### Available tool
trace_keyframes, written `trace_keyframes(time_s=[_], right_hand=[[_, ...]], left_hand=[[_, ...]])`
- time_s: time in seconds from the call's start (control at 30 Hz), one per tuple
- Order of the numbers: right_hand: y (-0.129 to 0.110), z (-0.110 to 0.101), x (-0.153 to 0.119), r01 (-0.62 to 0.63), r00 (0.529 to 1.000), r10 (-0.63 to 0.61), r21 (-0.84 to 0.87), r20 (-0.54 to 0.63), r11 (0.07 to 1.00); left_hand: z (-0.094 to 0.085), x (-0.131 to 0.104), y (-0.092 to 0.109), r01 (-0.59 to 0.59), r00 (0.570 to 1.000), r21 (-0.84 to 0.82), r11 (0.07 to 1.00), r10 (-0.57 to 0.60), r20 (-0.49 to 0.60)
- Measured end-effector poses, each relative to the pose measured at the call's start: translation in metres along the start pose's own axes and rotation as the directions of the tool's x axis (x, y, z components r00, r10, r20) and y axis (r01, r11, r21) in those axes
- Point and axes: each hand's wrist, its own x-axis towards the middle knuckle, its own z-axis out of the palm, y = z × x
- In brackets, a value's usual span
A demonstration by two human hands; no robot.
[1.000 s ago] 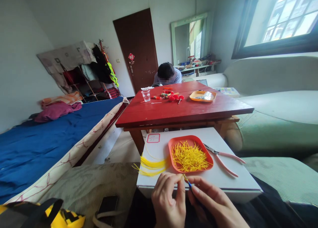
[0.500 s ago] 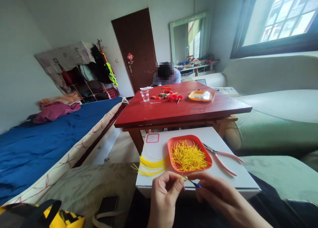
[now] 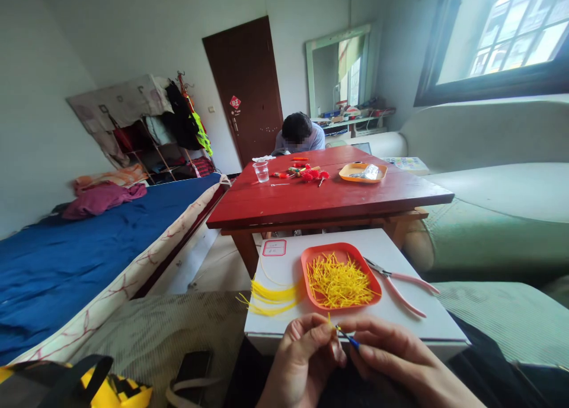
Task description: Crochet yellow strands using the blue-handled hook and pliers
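Observation:
Close to the front edge of a white box (image 3: 368,241), my left hand (image 3: 302,351) pinches a short yellow strand (image 3: 329,319) between thumb and forefinger. My right hand (image 3: 391,351) grips a small blue-handled tool (image 3: 353,341). Its thin metal tip meets the strand at the left fingertips; the exact kind of tool is too small to tell. Just beyond both hands, an orange-red tray (image 3: 306,257) holds a heap of short yellow strands (image 3: 340,280). Longer yellow strands (image 3: 275,292) lie left of the tray, and pink-handled pliers (image 3: 404,286) rest on its right.
Behind the box stands a red table (image 3: 267,205) bearing a clear cup (image 3: 261,172), red pieces (image 3: 309,174) and an orange tray (image 3: 344,177) with a silvery packet. A person (image 3: 300,134) sits bent over at its far side. A dark phone (image 3: 193,366) lies at lower left.
Both hands have shifted slightly down and right. The left fingers have turned, and more of the yellow strand now sticks up above them. The view has moved a little.

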Motion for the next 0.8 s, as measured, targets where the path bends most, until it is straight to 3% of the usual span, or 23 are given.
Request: trace_keyframes(time_s=[0.07,0.13,0.2,0.27,0.33,0.37,0.43,0.5,0.57,0.6,0.63,0.67,0.7,0.8], right_hand=[[-0.007,-0.001,-0.002,0.173,0.983,-0.184,-0.299,-0.008,0.939],[-0.014,-0.003,-0.003,0.33,0.936,-0.339,-0.58,0.098,0.744],[-0.018,-0.005,-0.003,0.423,0.893,-0.377,-0.75,0.247,0.508],[-0.02,-0.007,-0.002,0.459,0.867,-0.36,-0.836,0.345,0.302],[-0.019,-0.007,-0.002,0.432,0.864,-0.367,-0.882,0.345,0.188],[-0.017,-0.006,-0.002,0.412,0.869,-0.379,-0.891,0.319,0.193],[-0.011,-0.003,-0.001,0.384,0.878,-0.416,-0.866,0.235,0.321],[-0.002,0.001,0.001,0.38,0.887,-0.444,-0.742,0.124,0.552],[0.01,0.006,0.005,0.318,0.926,-0.377,-0.488,-0.025,0.813],[0.016,0.008,0.006,0.256,0.95,-0.299,-0.324,-0.089,0.911],[0.021,0.011,0.008,0.188,0.969,-0.211,-0.166,-0.13,0.968],[0.025,0.013,0.01,0.135,0.979,-0.139,-0.041,-0.15,0.99],[0.027,0.016,0.012,0.109,0.982,-0.101,0.042,-0.162,0.993],[0.027,0.02,0.014,0.156,0.971,-0.14,0.066,-0.196,0.986]], left_hand=[[0.002,-0.001,0.004,0.038,0.999,0.025,0.999,-0.038,-0.006],[0.005,-0.002,0.01,0.027,0.999,0.139,0.99,-0.021,-0.044],[0.008,-0.002,0.014,-0.025,0.996,0.323,0.946,0.052,-0.076],[0.011,-0.004,0.016,-0.103,0.981,0.53,0.841,0.174,-0.086],[0.012,-0.005,0.015,-0.175,0.951,0.729,0.661,0.306,-0.05],[0.012,-0.005,0.013,-0.209,0.926,0.811,0.547,0.377,-0.016],[0.01,-0.006,0.006,-0.277,0.841,0.923,0.266,0.531,0.1],[0.007,-0.005,-0.001,-0.352,0.679,0.933,-0.076,0.665,0.31],[0.005,-0.002,-0.005,-0.393,0.495,0.847,-0.358,0.694,0.523],[0.004,0.0,-0.006,-0.405,0.424,0.802,-0.439,0.687,0.59],[0.004,0.001,-0.006,-0.417,0.381,0.778,-0.47,0.687,0.619],[0.004,0.002,-0.006,-0.425,0.379,0.786,-0.449,0.7,0.605],[0.004,0.003,-0.005,-0.423,0.413,0.821,-0.383,0.725,0.551],[0.007,0.003,-0.002,-0.362,0.612,0.932,-0.028,0.747,0.26]])
